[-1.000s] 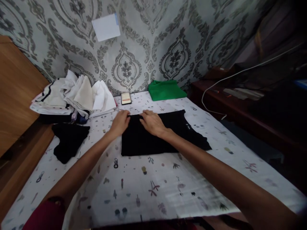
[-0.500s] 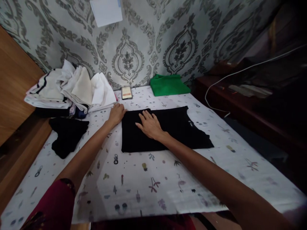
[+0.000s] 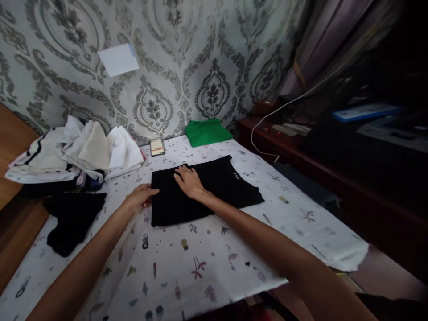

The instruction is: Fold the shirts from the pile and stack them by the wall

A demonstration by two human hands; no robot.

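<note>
A folded black T-shirt (image 3: 217, 183) lies flat on the white printed sheet (image 3: 187, 272), its neckline and small label toward the right. My right hand (image 3: 190, 182) rests on its left half with fingers spread, pressing the cloth. At the shirt's left edge, my left hand (image 3: 142, 198) has its fingers curled and pinched around the fabric; the fingertips below are partly hidden. Left of that hand lies a crumpled black garment (image 3: 73, 218), apart from it.
A pile of white and cream clothes (image 3: 80, 149) stands at the back left by a wooden panel (image 3: 15, 151). A small card-like box (image 3: 157, 147) and a folded green cloth (image 3: 209, 133) lie along the patterned wall. A white cable (image 3: 259, 133) hangs at right.
My left hand has moved from the shirt's upper left corner down to the middle of its left edge. My right hand stays on the shirt. The view has turned right and up.
</note>
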